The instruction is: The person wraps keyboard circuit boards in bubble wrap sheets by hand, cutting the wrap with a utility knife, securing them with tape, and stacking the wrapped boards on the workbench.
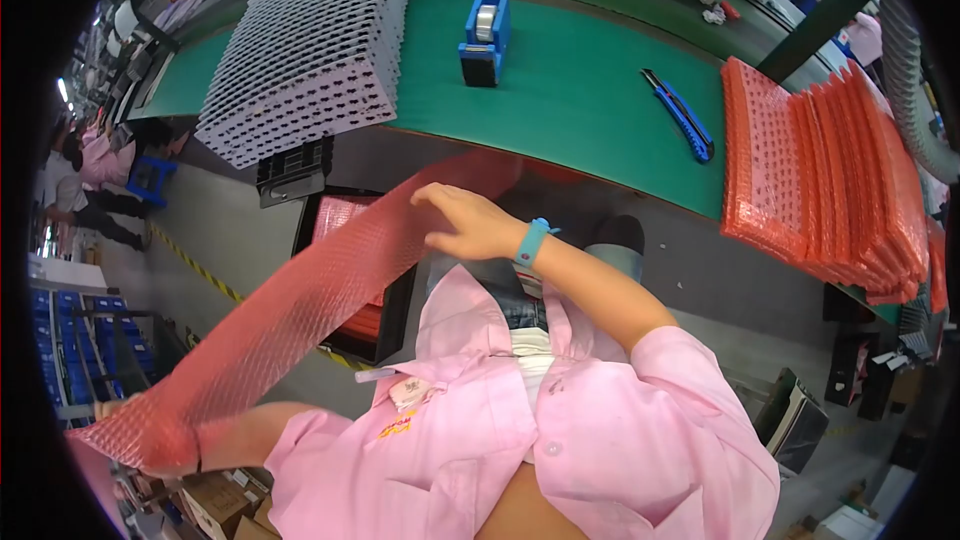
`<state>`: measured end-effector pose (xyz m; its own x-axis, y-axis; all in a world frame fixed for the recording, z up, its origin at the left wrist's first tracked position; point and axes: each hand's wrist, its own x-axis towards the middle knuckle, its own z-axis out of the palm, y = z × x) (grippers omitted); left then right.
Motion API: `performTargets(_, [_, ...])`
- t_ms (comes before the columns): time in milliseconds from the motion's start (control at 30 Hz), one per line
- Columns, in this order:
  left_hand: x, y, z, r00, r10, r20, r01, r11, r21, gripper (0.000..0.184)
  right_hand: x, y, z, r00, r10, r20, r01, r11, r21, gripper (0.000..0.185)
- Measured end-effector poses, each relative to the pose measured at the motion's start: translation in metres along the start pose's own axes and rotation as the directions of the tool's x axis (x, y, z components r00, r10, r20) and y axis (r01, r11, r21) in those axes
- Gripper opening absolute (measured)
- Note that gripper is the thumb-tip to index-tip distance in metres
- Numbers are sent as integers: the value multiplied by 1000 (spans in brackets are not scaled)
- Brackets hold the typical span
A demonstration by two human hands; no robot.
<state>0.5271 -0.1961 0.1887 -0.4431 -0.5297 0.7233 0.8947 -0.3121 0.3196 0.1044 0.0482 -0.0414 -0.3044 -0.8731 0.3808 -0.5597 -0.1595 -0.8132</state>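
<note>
A long translucent red bubble-wrap sheet (290, 315) stretches diagonally from the lower left to the table's front edge, its upper end smeared by motion. My left hand (150, 435) grips its lower-left end, and the film partly covers the fingers. Beside the upper part of the sheet is my right hand (465, 223), with a teal wristband; its thumb and fingers are apart and nothing shows between them. Under the sheet, a black crate (393, 315) holds red bubble-wrap pieces.
On the green table (560, 60) are a grey perforated stack (310, 45), a blue tape dispenser (484, 40), a blue cutter (682, 118) and piled red bubble-wrap bags (825, 180). Other people (75, 180) stand at far left. Cardboard boxes (215, 505) lie lower left.
</note>
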Motion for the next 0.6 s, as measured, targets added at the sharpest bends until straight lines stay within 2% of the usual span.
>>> performTargets(33, [10,-13,6,1000,-1,3,1,999,-41,25,0,-7,4,994,-66,-85,70,997,40,37])
performTargets(67, [23,-65,29,1000,1,8,0,997,-81,26,4,-11,9,994,-77,-76,81,996,49,37])
performTargets(200, [43,-93,52,999,18,45,-6,966,-260,30,33,-28,24,980,-194,36,185,966,180,40])
performTargets(233, [44,-98,56,998,28,50,-14,967,-254,30,37,-37,21,978,-206,41,196,964,180,40])
performTargets(300, [49,-109,62,996,12,92,18,947,-320,31,43,-58,9,947,-219,-234,251,960,120,36])
performTargets(367, [55,-118,67,991,-12,130,61,923,-381,33,48,-71,1,842,-218,-493,283,957,60,33])
performTargets(400, [57,-122,69,989,-28,147,87,908,-411,34,50,-70,0,842,-220,-493,286,956,61,33])
performTargets(533, [66,-139,76,971,-83,226,194,825,-530,40,60,-65,-13,886,-437,-155,452,889,76,19])
performTargets(600, [75,-141,78,980,-89,178,153,907,-392,39,44,-63,-33,964,-239,118,207,949,238,16])
